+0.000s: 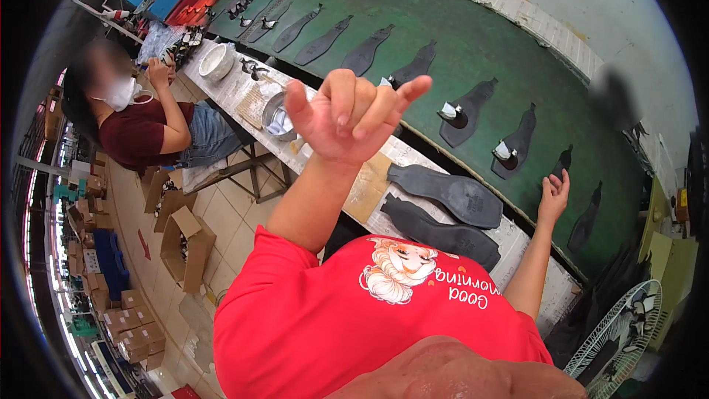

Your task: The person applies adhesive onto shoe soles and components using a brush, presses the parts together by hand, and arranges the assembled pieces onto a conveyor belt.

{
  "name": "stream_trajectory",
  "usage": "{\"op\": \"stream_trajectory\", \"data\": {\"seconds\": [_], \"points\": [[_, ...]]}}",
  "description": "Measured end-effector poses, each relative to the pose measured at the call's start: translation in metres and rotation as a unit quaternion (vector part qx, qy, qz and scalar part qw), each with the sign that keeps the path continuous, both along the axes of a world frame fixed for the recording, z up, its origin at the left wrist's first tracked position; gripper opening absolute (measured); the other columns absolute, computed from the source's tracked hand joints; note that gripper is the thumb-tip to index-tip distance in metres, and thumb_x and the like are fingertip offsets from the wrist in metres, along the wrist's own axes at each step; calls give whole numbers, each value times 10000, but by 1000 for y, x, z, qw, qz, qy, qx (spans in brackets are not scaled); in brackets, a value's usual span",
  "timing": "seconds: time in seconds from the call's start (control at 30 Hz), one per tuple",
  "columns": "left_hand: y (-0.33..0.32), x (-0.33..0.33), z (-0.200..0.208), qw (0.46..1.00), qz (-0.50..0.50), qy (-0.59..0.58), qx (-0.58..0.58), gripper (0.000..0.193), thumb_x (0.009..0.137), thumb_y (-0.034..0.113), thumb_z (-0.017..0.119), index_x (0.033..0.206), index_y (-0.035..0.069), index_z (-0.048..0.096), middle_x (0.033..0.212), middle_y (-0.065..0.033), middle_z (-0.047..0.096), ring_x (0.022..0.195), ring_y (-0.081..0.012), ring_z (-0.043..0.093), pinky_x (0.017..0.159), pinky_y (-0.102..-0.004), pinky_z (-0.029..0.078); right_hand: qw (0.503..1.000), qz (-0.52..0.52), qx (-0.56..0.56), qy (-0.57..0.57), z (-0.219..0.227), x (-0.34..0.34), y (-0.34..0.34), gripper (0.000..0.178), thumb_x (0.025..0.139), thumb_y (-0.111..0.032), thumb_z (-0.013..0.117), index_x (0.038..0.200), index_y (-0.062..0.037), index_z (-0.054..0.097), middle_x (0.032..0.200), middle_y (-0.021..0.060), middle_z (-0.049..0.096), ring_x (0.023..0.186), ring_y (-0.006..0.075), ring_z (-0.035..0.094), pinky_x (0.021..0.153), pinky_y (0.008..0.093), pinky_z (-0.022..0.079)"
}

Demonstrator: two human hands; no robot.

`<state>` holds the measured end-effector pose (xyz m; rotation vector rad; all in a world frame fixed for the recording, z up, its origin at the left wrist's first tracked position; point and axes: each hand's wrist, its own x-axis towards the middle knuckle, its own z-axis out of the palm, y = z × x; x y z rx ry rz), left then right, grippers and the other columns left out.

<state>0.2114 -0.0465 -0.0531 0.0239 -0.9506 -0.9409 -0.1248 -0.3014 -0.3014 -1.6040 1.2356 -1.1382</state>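
My left hand (pixel 358 114) is raised above the bench with its fingers spread and partly bent, holding nothing. To the right, my right hand (pixel 554 196) is over the green conveyor belt (pixel 413 11), fingers apart, close against a flat dark bottle-shaped piece (pixel 565 159). Whether its fingertips touch that piece, I cannot tell. Several similar dark grey pieces lie in a row along the belt. Two near my right hand, one dark piece (pixel 523 133) and another (pixel 480 100), each carry a small black-and-white part. Two stacks of dark pieces, a far stack (pixel 447 193) and a near stack (pixel 443 233), rest on the bench before me.
A co-worker (pixel 151 122) in a dark red shirt sits at left, handling small parts. On the narrow bench (pixel 240 96) stand a white tub (pixel 216 63) and a metal bowl (pixel 277 117). An open carton (pixel 185 247) is on the floor; a fan (pixel 620 340) stands at lower right.
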Motion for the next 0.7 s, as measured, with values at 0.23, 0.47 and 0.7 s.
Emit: {"op": "stream_trajectory", "data": {"seconds": [0.23, 0.47, 0.7], "points": [[0, 26, -41, 991, 58, 90, 75, 530, 900, 534, 494, 580, 112, 487, 437, 51, 345, 475, -90, 384, 1153, -458, 186, 1000, -3, 1, 10, -4, -4, -2, 558, 851, -74, 668, 1360, -55, 439, 1038, 96, 624, 798, 107, 608, 729, 243, 488], [2, 25, -49, 998, 50, -2, 45, 387, 890, 440, 535, 1007, 74, 578, 751, -28, 582, 745, -148, 518, 864, -379, 442, 1000, 1, 5, 17, -7, -5, -5, 570, 850, -66, 665, 1369, -60, 428, 1044, 96, 622, 813, 108, 603, 728, 244, 484], [-2, -11, -18, 987, 95, -126, -6, 805, 883, -36, 486, 1523, 176, 46, 1380, -297, 414, 724, -133, 602, 713, -289, 501, 1000, 11, 6, -4, -12, -3, -8, 558, 850, -58, 662, 1361, -56, 438, 1023, 90, 628, 810, 101, 591, 724, 237, 479]]}}
